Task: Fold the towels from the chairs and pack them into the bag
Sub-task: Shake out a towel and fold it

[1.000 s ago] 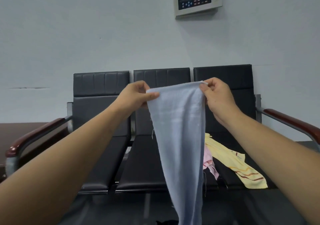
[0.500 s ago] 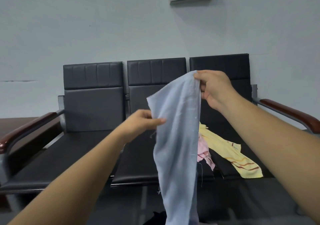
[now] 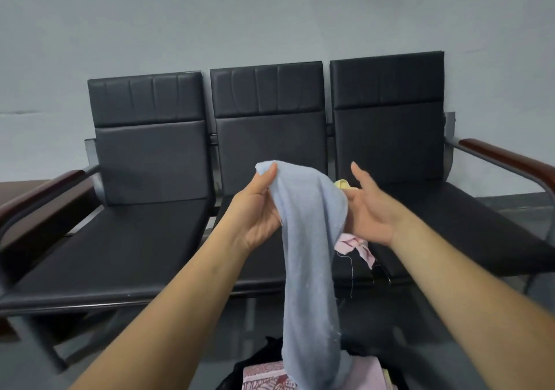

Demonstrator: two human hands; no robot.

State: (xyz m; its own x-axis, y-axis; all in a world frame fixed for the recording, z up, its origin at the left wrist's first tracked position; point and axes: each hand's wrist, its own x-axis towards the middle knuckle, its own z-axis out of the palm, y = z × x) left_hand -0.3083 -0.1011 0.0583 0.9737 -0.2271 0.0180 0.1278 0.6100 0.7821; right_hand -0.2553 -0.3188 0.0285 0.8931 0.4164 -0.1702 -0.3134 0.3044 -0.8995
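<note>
A light blue towel [image 3: 309, 254] hangs in front of the middle chair [image 3: 270, 137], its lower end reaching down to the black bag [image 3: 258, 362] at the bottom edge. My left hand [image 3: 258, 209] pinches the towel's upper corner between thumb and fingers. My right hand [image 3: 372, 209] is beside it with palm up and thumb straight, and the towel's fold drapes over its fingers. A pink towel [image 3: 354, 247] and a yellow towel [image 3: 344, 183] lie on the seats behind my right hand, mostly hidden. Folded patterned pink towels [image 3: 264, 377] sit in the bag.
Three joined black chairs stand against a grey wall, the left seat [image 3: 120, 239] bare. Brown wooden armrests stick out at the left end [image 3: 39, 191] and the right end [image 3: 510, 161]. A pale pink folded cloth [image 3: 366, 374] lies in the bag.
Both hands have come down. My right hand has let go of the top corner and opened under the fold, while my left hand has taken the top corner. The view has tilted down onto the bag.
</note>
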